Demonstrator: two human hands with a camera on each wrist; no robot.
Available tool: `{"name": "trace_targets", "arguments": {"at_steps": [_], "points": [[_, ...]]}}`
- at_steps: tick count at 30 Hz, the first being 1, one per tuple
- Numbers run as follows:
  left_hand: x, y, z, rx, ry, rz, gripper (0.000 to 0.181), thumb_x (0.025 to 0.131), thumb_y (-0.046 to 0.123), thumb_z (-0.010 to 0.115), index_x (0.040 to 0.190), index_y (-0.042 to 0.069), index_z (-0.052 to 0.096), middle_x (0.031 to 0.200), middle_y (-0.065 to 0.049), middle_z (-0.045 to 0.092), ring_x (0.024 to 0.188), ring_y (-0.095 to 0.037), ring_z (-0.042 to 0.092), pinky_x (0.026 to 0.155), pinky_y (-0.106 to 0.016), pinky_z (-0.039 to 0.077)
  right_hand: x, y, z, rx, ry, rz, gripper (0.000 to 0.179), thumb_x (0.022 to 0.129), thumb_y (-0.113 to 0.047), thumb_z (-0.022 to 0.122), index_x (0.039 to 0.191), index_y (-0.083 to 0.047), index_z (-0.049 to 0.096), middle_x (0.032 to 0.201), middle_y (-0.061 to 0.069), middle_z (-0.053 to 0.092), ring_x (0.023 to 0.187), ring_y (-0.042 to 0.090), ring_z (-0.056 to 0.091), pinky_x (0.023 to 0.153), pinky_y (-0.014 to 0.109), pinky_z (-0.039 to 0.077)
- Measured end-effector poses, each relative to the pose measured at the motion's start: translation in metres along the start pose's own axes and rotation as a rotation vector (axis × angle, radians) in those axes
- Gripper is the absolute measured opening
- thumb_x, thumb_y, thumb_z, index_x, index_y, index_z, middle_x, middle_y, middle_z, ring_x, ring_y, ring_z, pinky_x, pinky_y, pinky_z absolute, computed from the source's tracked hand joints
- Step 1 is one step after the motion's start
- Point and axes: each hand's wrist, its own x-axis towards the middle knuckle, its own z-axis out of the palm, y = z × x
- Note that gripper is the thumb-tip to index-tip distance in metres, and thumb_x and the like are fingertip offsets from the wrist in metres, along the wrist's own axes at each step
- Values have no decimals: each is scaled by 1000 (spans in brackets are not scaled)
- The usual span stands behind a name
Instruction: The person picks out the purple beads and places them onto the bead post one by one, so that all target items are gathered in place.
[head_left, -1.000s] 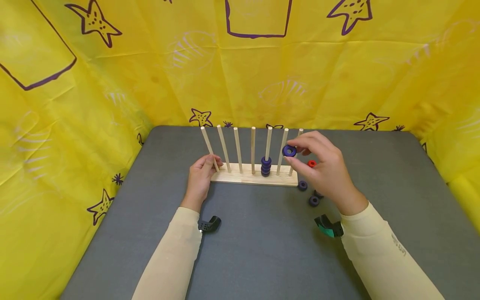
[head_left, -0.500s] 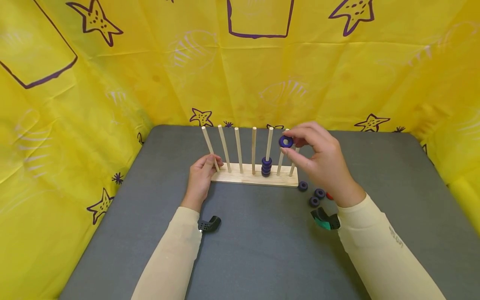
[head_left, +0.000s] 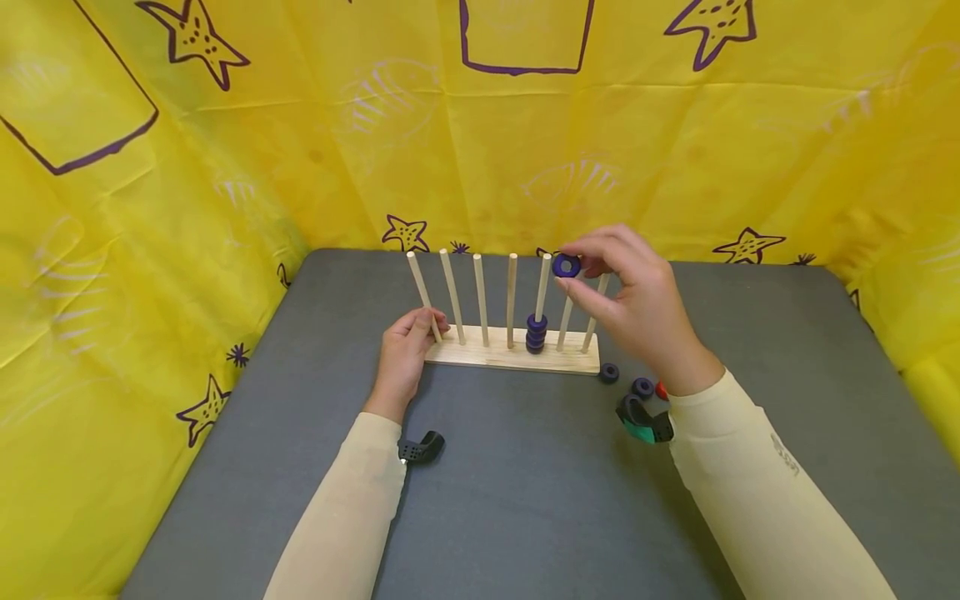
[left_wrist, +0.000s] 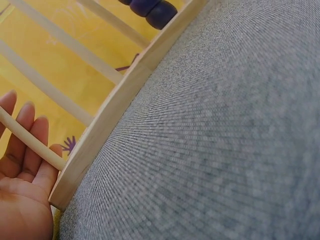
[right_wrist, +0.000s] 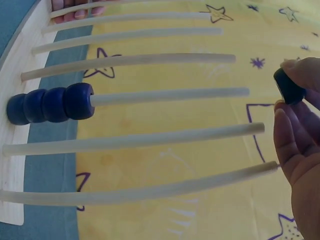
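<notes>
A wooden peg rack (head_left: 487,357) stands on the grey table, with several upright pegs in a row. My left hand (head_left: 401,358) holds its left end, fingers around the lower part of the leftmost peg (left_wrist: 32,141). Several dark blue beads (head_left: 536,335) are stacked on one peg (right_wrist: 170,96) right of the middle. My right hand (head_left: 645,312) pinches another blue bead (right_wrist: 287,87) between thumb and fingertips. In the right wrist view this bead is just beyond the top of the peg with the stack, apart from it.
Right of the rack lie loose dark blue beads (head_left: 609,373) and a red bead (head_left: 662,390) partly hidden by the right wrist. A yellow patterned cloth (head_left: 495,167) hangs around the table's back and sides. Dark wrist mounts (head_left: 423,448) sit on both wrists.
My right hand has moved up and slightly left with the blue bead, toward the top of the peg with the stack. My left hand stays at the rack's left end.
</notes>
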Motion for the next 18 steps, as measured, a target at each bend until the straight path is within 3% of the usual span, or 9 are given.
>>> {"name": "trace_targets", "arguments": {"at_steps": [18], "points": [[1,0,0,-17,1,10,43,115,26,60,113,-17,68,98,-10,72,101,-26,69,99,-37,56,21,9,13,37,-52,83,34,88,8,88,120,6,76,115,13,69,96,19,65,88,23,55]]}}
